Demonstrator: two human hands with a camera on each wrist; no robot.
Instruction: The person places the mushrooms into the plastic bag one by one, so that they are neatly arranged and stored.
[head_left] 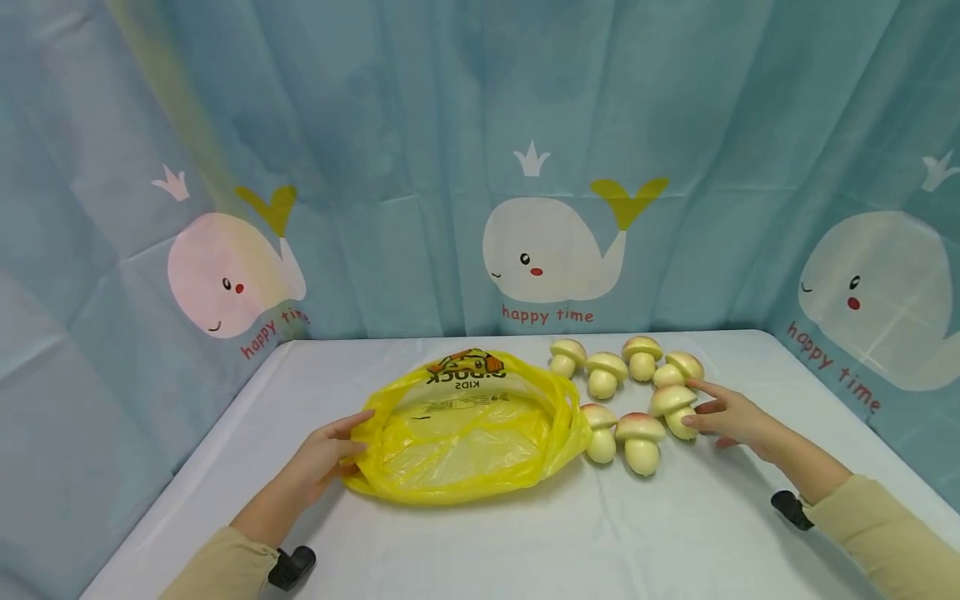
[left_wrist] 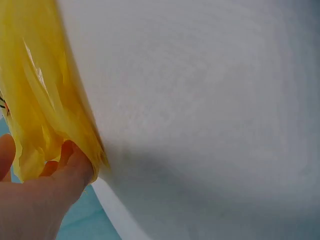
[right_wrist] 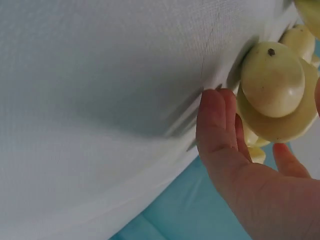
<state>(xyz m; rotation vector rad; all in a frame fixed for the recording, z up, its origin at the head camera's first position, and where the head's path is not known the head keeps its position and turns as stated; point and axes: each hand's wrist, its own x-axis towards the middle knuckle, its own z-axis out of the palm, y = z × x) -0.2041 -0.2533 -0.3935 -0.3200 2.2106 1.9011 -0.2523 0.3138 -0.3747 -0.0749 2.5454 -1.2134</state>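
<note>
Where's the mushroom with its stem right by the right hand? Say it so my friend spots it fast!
On the white table, go right past the yellow bag to the seven mushrooms. Find the leaning mushroom beside the right hand. Unlike its neighbours, its round, pale stem sits right at that hand.

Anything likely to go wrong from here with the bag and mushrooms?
1. The right hand is at the nearest mushroom, with others packed close by; picking it up could knock a neighbour.
2. The yellow bag is thin, crumpled plastic, with the left hand at one side of its rim; its mouth may fold in.
3. Its far side lies right beside the leftmost front mushroom; a shift might nudge that one.
</note>
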